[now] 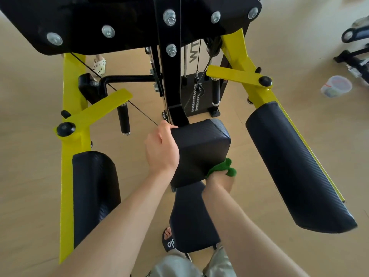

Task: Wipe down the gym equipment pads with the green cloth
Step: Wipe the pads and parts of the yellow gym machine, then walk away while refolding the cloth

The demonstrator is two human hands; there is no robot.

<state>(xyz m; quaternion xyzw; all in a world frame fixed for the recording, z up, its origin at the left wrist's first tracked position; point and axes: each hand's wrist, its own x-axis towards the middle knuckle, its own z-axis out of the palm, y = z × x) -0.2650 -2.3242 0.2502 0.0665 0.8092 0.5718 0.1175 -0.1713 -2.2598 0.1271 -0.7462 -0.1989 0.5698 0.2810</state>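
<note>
You stand over the yellow-and-black steel gym machine [73,108]. Its long black padded arm rests at right [295,166] and left [93,192] and the near black seat pad [189,214] look untouched, by my reading. Your left hand [161,150] clasps the central black block pad [199,150] on its left side; your right hand [219,180] grips the bunched green cloth [223,166] against its near right corner, so wiping seems barely begun.

Probably a gym: a yellow-framed weight machine [67,108] with black pads [295,162] on a pale floor [30,96].
</note>
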